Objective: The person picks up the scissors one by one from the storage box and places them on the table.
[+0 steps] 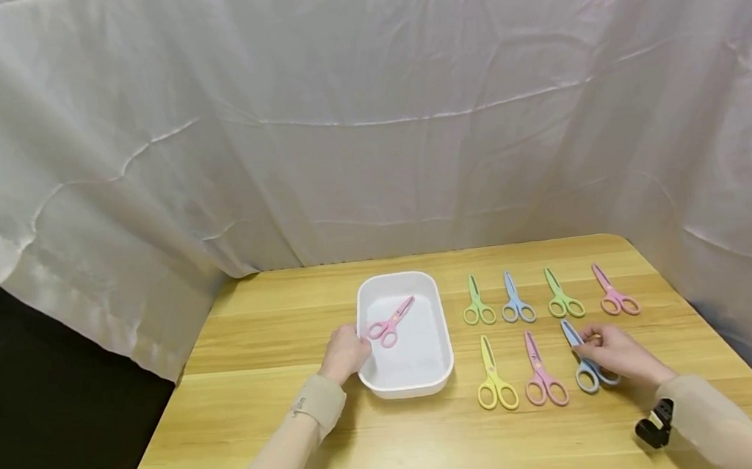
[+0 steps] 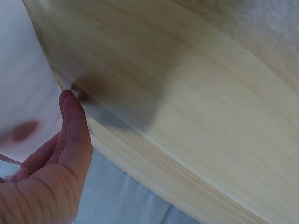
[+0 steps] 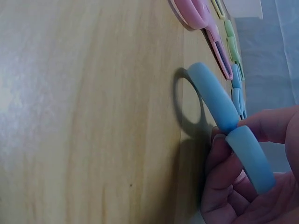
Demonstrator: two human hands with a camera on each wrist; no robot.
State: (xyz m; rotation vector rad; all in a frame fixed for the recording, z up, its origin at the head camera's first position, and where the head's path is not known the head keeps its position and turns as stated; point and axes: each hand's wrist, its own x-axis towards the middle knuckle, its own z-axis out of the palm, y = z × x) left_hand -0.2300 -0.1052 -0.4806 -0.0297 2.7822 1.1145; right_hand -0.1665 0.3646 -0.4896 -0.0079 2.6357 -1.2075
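My right hand [image 1: 614, 352] pinches blue scissors [image 1: 586, 376] near the pivot, with thumb and fingers on either side. In the right wrist view the scissors' handle loops [image 3: 212, 95] stand off the wood and cast a shadow on it. My left hand [image 1: 345, 353] grips the left wall of a white plastic tray [image 1: 408, 392], with its fingers [image 2: 74, 121] along the outside. Inside the tray lies one pair of pink scissors [image 1: 388, 326], tilted with its blades toward the back right.
Beside the tray on the wooden table [image 1: 266, 434] are yellow scissors [image 1: 491, 380] and pink scissors [image 1: 542, 376]. A back row holds green scissors [image 1: 477, 304], blue scissors [image 1: 515, 301], more green scissors [image 1: 561, 297] and pink scissors [image 1: 613, 293]. A pale curtain [image 1: 371, 176] hangs behind.
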